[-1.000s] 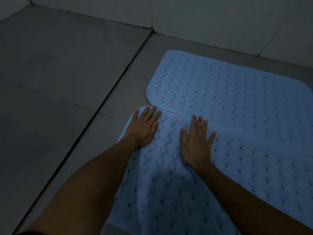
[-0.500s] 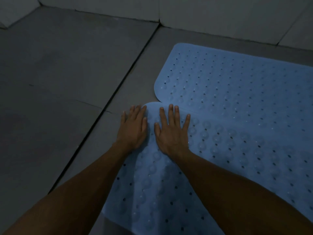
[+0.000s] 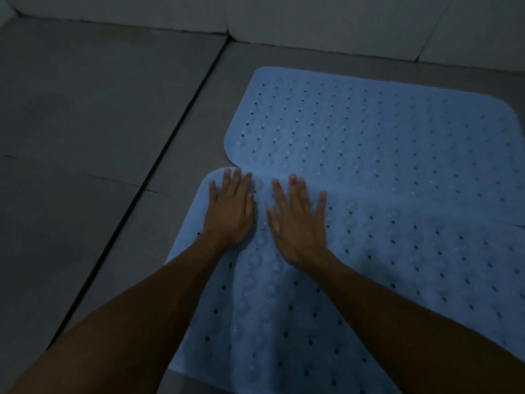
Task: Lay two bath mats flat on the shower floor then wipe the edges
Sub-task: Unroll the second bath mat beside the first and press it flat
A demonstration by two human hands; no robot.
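Observation:
Two pale blue perforated bath mats lie on the grey tiled shower floor. The far mat (image 3: 369, 132) lies flat near the wall. The near mat (image 3: 383, 265) has round suction cups facing up, and its far edge overlaps the far mat slightly. My left hand (image 3: 230, 211) presses flat on the near mat's far left corner, fingers spread. My right hand (image 3: 298, 223) lies flat beside it, palm down on the same mat. Neither hand holds anything.
Large grey floor tiles (image 3: 99, 109) stretch to the left, split by a dark grout line (image 3: 159, 166). A light tiled wall (image 3: 312, 18) runs along the back, close behind the far mat.
Both hands have slid along the near mat's far edge: the left hand now rests fully on the corner, the right hand has moved slightly right. The camera view has shifted a little.

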